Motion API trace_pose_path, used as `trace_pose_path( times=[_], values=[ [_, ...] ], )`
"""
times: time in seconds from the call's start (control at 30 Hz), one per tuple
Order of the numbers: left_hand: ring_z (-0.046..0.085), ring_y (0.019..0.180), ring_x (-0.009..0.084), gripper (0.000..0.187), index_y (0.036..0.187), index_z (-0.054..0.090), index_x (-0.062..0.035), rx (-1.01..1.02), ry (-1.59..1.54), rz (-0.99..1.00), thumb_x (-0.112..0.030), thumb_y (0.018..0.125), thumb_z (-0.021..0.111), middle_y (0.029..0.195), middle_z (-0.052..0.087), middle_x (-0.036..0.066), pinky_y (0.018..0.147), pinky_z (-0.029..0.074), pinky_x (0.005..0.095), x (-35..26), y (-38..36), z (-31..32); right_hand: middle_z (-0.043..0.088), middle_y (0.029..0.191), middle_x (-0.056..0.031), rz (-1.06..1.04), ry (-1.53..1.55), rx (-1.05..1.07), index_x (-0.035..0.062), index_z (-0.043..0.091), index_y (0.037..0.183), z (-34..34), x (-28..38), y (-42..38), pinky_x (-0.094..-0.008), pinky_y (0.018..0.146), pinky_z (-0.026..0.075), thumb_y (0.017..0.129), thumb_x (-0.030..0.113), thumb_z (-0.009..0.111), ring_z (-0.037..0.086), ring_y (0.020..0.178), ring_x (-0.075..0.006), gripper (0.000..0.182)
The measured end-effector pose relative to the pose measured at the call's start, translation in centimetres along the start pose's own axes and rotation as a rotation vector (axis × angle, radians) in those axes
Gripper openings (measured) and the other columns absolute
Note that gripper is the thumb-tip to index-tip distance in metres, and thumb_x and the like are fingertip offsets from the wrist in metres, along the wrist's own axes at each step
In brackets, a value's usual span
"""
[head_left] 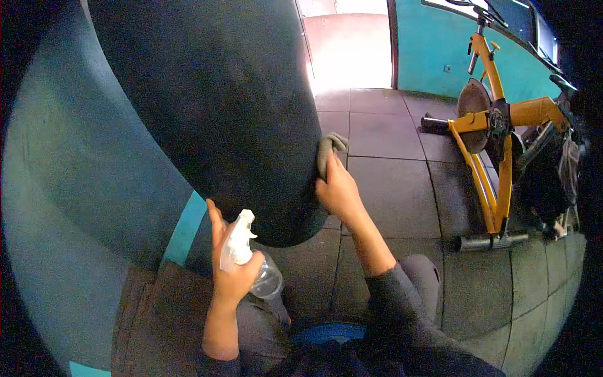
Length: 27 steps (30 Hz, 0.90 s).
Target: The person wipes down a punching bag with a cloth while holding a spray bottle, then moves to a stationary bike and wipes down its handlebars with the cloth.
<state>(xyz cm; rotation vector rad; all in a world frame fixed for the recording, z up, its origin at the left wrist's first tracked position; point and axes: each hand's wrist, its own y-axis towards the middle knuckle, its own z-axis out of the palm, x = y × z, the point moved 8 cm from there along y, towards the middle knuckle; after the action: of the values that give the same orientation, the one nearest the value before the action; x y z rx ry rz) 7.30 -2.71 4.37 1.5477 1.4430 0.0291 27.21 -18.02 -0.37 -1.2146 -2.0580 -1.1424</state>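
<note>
greyish cloth [331,151] at the right edge of a big black bag [226,107], spray bottle [239,246] near its bottom edge.
right hand [339,193] is gripping the bunched cloth; left hand [232,271] is wrapping round the bottle, raised fingers pointing toward the bag. yellow exercise bike [498,119] is standing well apart on the tiled floor [389,188]. likely trouble: a loose grip could be letting the cloth drop; an accidental squeeze could be sending spray out; a swinging bag could be knocking the bottle. part of the cloth is hiding behind the right hand, the bottle's neck behind the left. bag's top is running out of view; doorway [352,50] is glaring. whether the left fingers are touching the bag, cannot tell.
</note>
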Motion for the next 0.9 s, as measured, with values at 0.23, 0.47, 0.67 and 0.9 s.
trace_pose_path(
  times=[0.23,0.47,0.67,0.9],
  values=[
    [0.054,0.112,0.0269,0.055,0.117,0.058,0.0015,0.033,0.086,-0.058,0.002,0.062,0.062,0.151,0.014,0.029,0.088,0.046,0.0317,-0.1,0.2,0.3,0.022,0.145,-0.0306,-0.299,0.043,-0.098,-0.0046,0.025,0.139,-3.5,8.8,-2.5,-0.0450,0.102,0.039,0.070,-0.002,0.056,0.032,0.129,-0.0476,0.076],
    [0.047,0.123,0.0269,0.054,0.116,0.059,-0.0003,0.006,0.020,-0.016,0.002,0.062,0.062,0.151,0.013,0.029,0.091,0.044,0.0316,-0.3,0.1,0.2,0.044,0.133,-0.0271,0.040,0.012,-0.015,0.0052,0.028,0.140,-0.2,-2.2,1.1,-0.0504,0.087,0.047,0.072,0.004,0.050,0.055,0.103,-0.0465,0.072],
    [0.055,0.110,0.0264,0.055,0.116,0.059,0.0002,0.004,0.045,-0.025,0.001,0.061,0.063,0.151,0.012,0.028,0.087,0.046,0.0316,-0.4,0.6,0.2,0.032,0.140,-0.0290,-0.186,0.037,-0.093,0.0016,0.028,0.138,-3.3,6.3,-1.7,-0.0495,0.092,0.045,0.071,0.002,0.054,0.047,0.113,-0.0485,0.073],
    [0.060,0.096,0.0229,0.056,0.118,0.058,0.0007,-0.078,-0.143,-0.092,0.002,0.062,0.062,0.151,0.013,0.029,0.082,0.048,0.0313,0.5,0.3,0.1,0.030,0.145,-0.0238,-0.142,-0.101,-0.152,-0.0050,0.032,0.134,-2.7,5.7,-1.6,-0.0478,0.088,0.047,0.070,0.001,0.052,0.051,0.109,-0.0446,0.067]
  ],
)
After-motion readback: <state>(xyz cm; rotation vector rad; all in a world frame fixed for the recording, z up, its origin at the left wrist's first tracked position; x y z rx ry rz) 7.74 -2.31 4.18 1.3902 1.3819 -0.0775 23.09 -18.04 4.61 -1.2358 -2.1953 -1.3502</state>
